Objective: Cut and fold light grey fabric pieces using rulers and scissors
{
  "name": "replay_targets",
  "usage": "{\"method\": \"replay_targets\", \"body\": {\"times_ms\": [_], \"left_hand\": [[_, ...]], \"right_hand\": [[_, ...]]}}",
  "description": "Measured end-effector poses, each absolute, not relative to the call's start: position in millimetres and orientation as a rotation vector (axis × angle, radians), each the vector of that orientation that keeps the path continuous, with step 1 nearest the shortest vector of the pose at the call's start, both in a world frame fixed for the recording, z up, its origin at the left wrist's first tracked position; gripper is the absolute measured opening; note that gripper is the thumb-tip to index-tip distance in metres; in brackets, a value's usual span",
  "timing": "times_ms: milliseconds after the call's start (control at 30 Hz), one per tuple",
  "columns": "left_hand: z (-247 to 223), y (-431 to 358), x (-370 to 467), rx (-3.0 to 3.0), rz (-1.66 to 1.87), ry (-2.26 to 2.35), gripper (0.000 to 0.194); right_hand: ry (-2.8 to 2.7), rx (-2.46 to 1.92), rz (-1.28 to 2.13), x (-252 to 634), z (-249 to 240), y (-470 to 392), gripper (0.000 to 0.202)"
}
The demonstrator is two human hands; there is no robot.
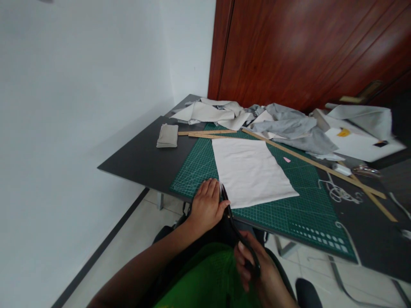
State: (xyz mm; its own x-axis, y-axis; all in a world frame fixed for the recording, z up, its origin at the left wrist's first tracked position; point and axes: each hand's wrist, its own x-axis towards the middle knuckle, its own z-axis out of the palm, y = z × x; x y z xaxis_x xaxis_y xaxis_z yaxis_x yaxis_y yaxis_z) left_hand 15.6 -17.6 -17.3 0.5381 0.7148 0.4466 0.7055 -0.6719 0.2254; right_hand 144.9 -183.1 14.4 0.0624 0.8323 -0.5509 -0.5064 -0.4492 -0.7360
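Note:
A white piece of cloth [255, 173] lies spread over a green cutting mat [279, 216]. My right hand [257, 265] grips a pair of black scissors [236, 231] by the handles, near my lap. Their blades point away from me and reach the cloth's left edge, close to its near corner. Just left of the blades, my left hand [207, 203] lies flat at that edge with the fingers stretched forward and the thumb out towards the scissors. What is under its fingers is hidden.
Wooden rulers [308, 159] lie behind and right of the cloth. Crumpled grey fabric [289, 124] and cream fabric [212, 112] line the back. A folded beige stack [167, 135] sits left, a pink chalk piece [287, 159] and white cord [340, 192] right. A wall borders the left.

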Motion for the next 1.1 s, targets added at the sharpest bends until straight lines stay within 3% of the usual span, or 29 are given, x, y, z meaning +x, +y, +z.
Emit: {"method": "replay_targets", "body": {"times_ms": [133, 267, 567, 833, 967, 1100], "left_hand": [[-15.1, -18.1, 14.6, 2.765, 0.779, 1.24, 0.07], [-8.7, -18.8, 11.4, 2.846, 0.679, 1.078, 0.07], [-9.9, -15.8, 5.4, 2.894, 0.614, 0.918, 0.075], [-3.7, -13.9, -7.5, 2.824, 0.573, 0.659, 0.078], [2.9, -7.5, -7.1, 2.618, 0.659, 0.655, 0.063], [10.0, 2.7, 4.8, 2.485, 0.653, 0.881, 0.042]], "right_hand": [[-0.279, -1.206, 1.638, 161.0, 2.7, -209.2, 0.066], [-0.263, -1.143, 1.526, 186.6, 9.3, -218.3, 0.059], [-0.151, -1.091, 1.341, 255.1, 43.4, -151.0, 0.041], [0.053, -1.025, 1.214, 245.6, 28.8, -191.3, 0.035], [0.008, -1.108, 1.19, 239.1, 19.7, -219.2, 0.034], [-0.105, -1.135, 1.215, 232.5, 8.3, -236.4, 0.048]]}}
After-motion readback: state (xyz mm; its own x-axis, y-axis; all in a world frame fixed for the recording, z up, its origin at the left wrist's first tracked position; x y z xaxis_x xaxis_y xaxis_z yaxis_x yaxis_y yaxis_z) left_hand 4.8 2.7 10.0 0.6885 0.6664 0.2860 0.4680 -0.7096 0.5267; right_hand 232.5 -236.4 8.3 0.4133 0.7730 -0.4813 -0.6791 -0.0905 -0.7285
